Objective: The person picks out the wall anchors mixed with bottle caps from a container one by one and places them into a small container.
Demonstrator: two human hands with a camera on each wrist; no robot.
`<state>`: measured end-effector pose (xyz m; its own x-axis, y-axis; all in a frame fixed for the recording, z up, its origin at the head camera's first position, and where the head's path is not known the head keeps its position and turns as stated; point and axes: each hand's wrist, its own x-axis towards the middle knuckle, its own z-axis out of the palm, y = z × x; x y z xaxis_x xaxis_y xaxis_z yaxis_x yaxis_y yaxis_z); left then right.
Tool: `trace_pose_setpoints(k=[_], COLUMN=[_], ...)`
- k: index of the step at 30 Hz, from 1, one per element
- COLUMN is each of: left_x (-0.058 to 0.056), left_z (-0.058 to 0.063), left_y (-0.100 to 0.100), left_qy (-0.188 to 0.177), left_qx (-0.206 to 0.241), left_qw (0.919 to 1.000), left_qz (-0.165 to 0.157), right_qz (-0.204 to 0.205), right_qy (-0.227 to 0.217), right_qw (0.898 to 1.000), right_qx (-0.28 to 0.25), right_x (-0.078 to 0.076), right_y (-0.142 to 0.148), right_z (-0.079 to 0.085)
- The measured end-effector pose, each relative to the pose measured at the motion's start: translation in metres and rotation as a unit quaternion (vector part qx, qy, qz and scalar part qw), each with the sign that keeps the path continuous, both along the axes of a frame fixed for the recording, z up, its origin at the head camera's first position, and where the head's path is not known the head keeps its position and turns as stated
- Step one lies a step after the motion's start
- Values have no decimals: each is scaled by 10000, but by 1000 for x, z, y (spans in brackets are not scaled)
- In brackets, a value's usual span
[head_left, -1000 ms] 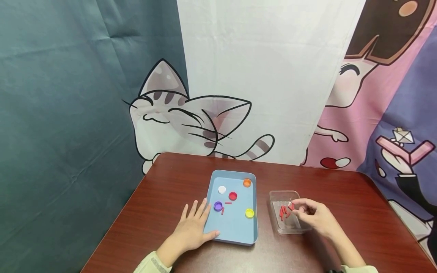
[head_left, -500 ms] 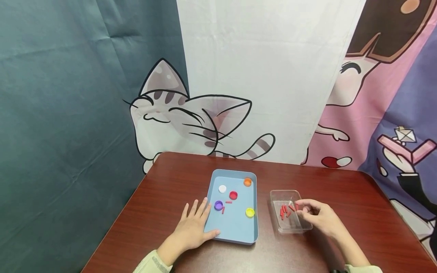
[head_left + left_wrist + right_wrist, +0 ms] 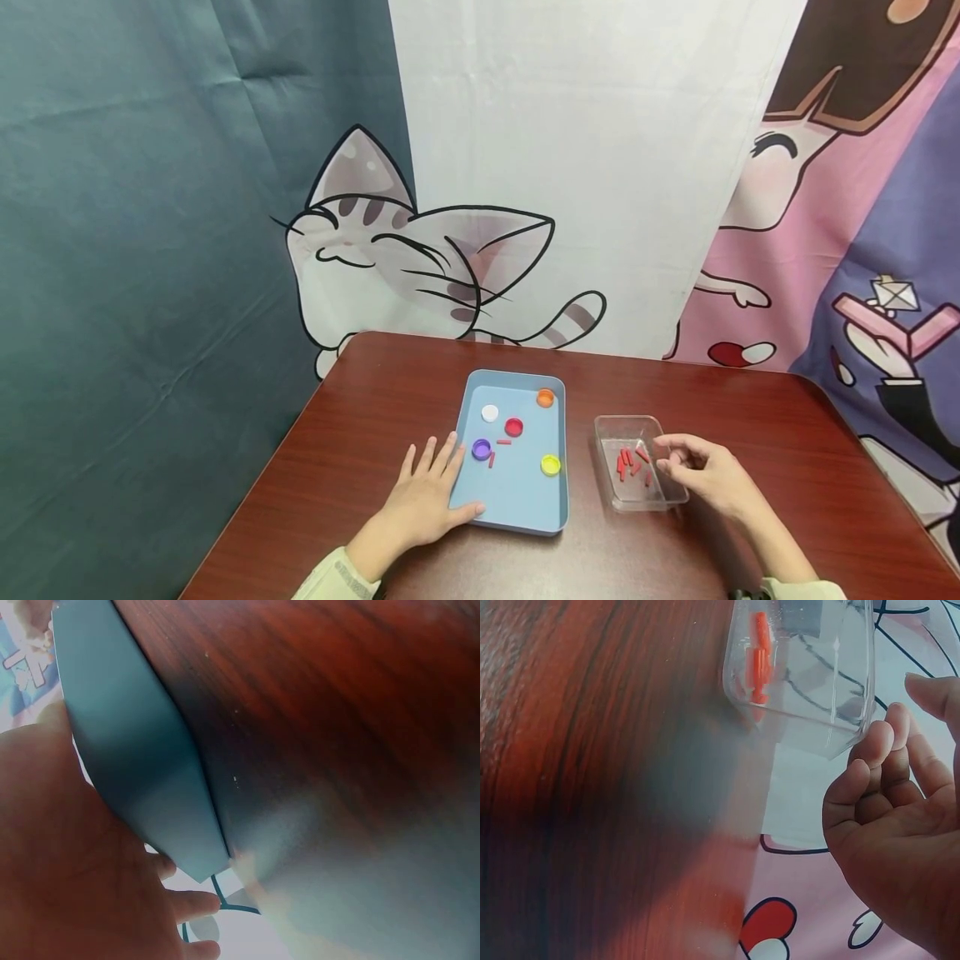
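My left hand (image 3: 423,504), fingers spread, rests at the left edge of a light blue tray (image 3: 517,508). In the left wrist view the hand (image 3: 82,855) lies against the tray's side (image 3: 142,750). My right hand (image 3: 705,477) is at the right side of a clear plastic box (image 3: 628,502), fingers loosely bent. Several short red sticks (image 3: 626,457) lie inside that box. Seen from the right wrist, the thumb and fingertips of the hand (image 3: 900,817) are apart with nothing between them, near the box (image 3: 821,724).
Inside the tray are a purple cap (image 3: 482,450), a white cap (image 3: 490,413), a red cap (image 3: 513,427), an orange cap (image 3: 545,397) and a yellow cap (image 3: 551,465). Two red sticks (image 3: 492,460) lie beside the purple cap. A brown table (image 3: 397,392) meets a printed curtain behind.
A red stick at my right fingertips has been let go and now lies in the clear box's right side. The right hand has shifted slightly right; the left hand stays on the tray.
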<state>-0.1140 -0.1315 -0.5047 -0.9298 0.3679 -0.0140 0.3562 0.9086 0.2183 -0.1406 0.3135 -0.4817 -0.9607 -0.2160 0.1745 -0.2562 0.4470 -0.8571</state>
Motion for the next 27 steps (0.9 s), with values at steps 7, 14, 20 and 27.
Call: trace_pose_setpoints(k=[7, 14, 20, 27], left_x=[0, 0, 1, 1], left_z=[-3, -2, 3, 2], left_y=[0, 1, 1, 2], left_qy=[61, 22, -26, -52], left_qx=[47, 95, 54, 20], left_qw=[10000, 10000, 10000, 10000], left_qz=[0, -13, -28, 15], right_qz=[-140, -139, -69, -40], right_qy=[233, 600, 423, 225], right_qw=[9996, 9978, 9989, 9997], right_qx=[98, 247, 171, 68], right_x=[0, -2, -5, -7], right_y=[-12, -33, -49, -63], right_z=[4, 7, 8, 10])
